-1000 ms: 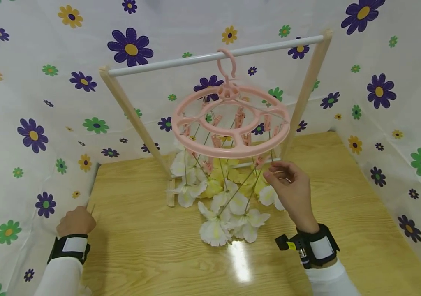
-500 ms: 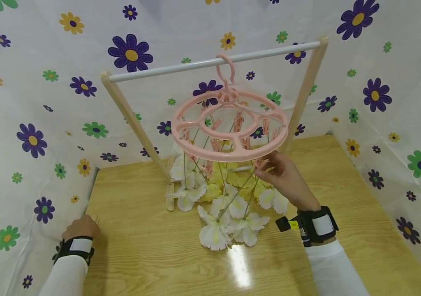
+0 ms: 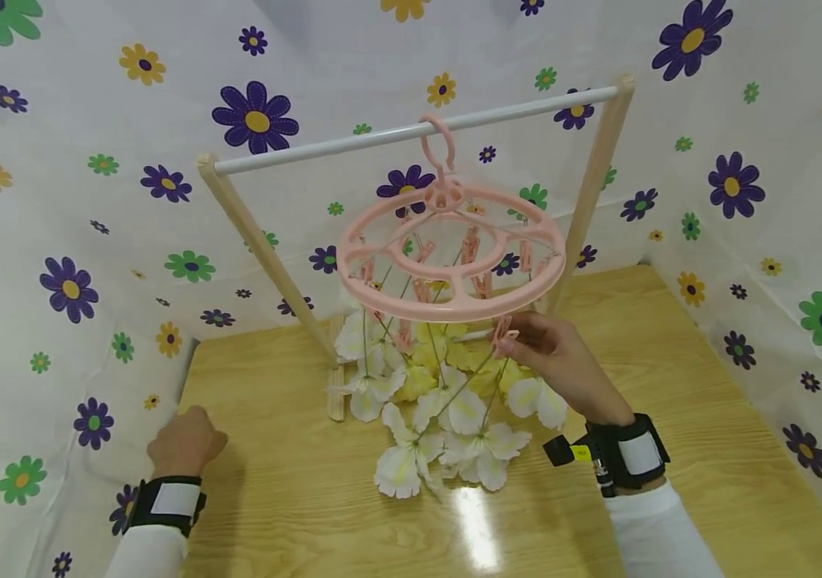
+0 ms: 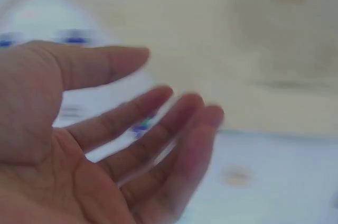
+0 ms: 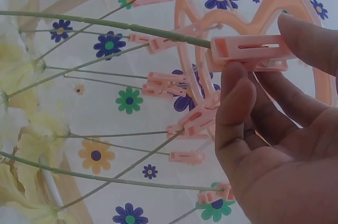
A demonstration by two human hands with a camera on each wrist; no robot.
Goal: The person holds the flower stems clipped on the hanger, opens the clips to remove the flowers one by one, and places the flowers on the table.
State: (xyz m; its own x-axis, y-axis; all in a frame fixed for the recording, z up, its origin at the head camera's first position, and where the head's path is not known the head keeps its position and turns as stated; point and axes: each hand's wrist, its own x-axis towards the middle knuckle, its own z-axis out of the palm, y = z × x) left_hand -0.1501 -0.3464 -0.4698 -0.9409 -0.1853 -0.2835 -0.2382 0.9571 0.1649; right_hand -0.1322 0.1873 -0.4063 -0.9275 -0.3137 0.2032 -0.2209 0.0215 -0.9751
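My right hand (image 3: 563, 365) pinches a pink clothespin (image 5: 251, 50) that hangs at the front right of a round pink clip hanger (image 3: 447, 313). In the right wrist view, thumb and fingers sit at the clothespin's tail end, and a green flower stem (image 5: 121, 26) runs into its other end. Several more pink clips hold stems of white and yellow artificial flowers (image 3: 483, 449), which hang head down. Over the left side of the table is my left hand (image 3: 187, 440); the left wrist view shows its fingers loosely bent, holding nothing.
The hanger's hook (image 3: 440, 143) sits over a white rod (image 3: 331, 148) between two wooden posts (image 3: 266, 257). The rack stands on a wood-patterned table (image 3: 274, 498). Flower-printed white sheeting (image 3: 122, 297) encloses the back and sides.
My right hand has shifted from beside the rightmost stem to the front-right clothespin and grips it. My left hand has moved slightly right. The front white flower has swung a little left.
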